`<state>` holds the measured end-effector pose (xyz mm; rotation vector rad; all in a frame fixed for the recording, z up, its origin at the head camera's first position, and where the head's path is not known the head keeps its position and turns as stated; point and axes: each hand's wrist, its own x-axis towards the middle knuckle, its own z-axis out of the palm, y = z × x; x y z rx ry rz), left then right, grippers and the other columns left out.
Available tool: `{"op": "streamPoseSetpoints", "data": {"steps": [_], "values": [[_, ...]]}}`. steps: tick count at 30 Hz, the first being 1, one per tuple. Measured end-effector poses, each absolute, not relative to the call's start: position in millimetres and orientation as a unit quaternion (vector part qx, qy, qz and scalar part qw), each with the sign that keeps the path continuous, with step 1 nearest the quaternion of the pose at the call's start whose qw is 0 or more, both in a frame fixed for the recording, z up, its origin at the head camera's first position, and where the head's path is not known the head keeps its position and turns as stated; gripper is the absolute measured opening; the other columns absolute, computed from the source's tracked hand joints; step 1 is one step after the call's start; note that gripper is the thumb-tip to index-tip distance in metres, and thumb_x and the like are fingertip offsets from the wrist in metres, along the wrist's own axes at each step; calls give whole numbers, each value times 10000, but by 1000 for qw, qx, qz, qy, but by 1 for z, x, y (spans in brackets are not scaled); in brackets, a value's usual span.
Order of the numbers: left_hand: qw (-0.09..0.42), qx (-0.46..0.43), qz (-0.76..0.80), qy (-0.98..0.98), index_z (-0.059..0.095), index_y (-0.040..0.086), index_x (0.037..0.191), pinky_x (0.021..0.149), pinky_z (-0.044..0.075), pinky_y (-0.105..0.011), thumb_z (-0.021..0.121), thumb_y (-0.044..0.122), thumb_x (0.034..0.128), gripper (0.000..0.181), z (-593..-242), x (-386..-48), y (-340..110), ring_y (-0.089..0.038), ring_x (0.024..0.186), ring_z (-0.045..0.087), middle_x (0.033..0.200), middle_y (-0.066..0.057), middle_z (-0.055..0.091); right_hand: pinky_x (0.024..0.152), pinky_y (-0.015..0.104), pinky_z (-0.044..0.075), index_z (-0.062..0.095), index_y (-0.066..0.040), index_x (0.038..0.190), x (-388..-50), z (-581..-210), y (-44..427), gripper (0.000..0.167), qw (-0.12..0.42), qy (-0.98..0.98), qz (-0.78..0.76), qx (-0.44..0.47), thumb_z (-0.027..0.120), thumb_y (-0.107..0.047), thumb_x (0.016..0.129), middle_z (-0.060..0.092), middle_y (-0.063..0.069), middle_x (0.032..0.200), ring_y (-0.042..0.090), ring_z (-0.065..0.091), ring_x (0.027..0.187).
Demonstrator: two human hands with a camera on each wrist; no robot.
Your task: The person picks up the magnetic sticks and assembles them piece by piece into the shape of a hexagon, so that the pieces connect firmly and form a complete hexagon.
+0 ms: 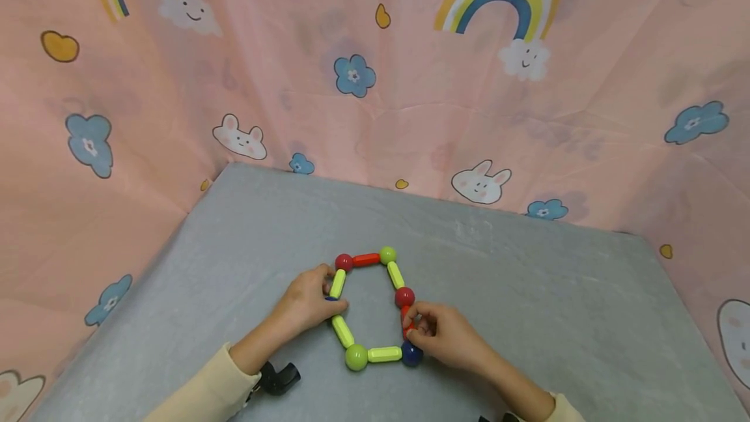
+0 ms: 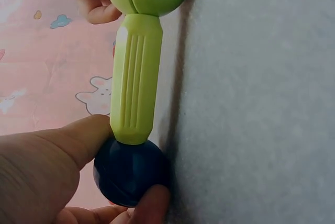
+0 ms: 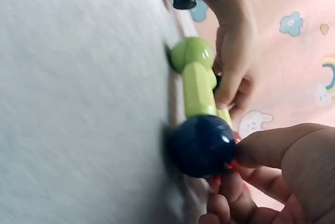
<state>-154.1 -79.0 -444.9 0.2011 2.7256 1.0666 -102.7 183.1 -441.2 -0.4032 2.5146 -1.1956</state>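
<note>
On the grey surface lies a closed ring of toy rods and balls. A red ball (image 1: 344, 262), a red rod (image 1: 366, 259) and a green ball (image 1: 388, 254) form its far end. My left hand (image 1: 307, 298) grips a dark blue ball (image 2: 128, 171) on the left side, thumb and fingers around it. My right hand (image 1: 448, 334) pinches a red rod (image 1: 405, 318) on the right side, between a red ball (image 1: 404, 296) and another dark blue ball (image 3: 201, 146); its fingers partly cover the rod. A yellow-green rod (image 1: 385, 354) joins that blue ball to the near green ball (image 1: 356, 357).
Pink printed cloth (image 1: 375, 116) hangs around the back and sides of the grey table (image 1: 527, 292). A black wrist-worn device (image 1: 278, 379) sits beside the left cuff. Beige sleeves (image 1: 205, 386) come in from the near edge.
</note>
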Motion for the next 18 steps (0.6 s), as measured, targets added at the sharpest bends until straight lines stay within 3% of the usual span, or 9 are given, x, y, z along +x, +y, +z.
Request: {"op": "streamPoseSetpoints", "data": {"steps": [4, 10, 18], "values": [[99, 71, 358, 925, 587, 49, 1107, 588, 411, -259, 793, 221, 733, 460, -444, -155, -79, -134, 689, 496, 793, -4, 550, 476, 215, 390, 585, -115, 949, -112, -438, 181, 105, 126, 905, -388, -123, 630, -81, 861, 520, -24, 686, 61, 459, 536], [98, 76, 361, 924, 593, 45, 1116, 585, 417, -254, 796, 205, 739, 457, -442, -158, -78, -127, 684, 504, 800, -7, 562, 571, 266, 411, 548, -76, 1153, -138, -435, 171, 382, 77, 945, -310, -70, 712, -245, 852, 548, 28, 819, 128, 477, 657], [93, 92, 378, 916, 626, 43, 1128, 603, 464, -247, 788, 168, 753, 427, -443, -175, -68, -120, 715, 560, 859, -31, 651, 500, 252, 397, 505, 2, 1193, -157, -436, 161, 525, 110, 953, -279, -39, 751, -186, 770, 522, 39, 686, 148, 483, 556]]}}
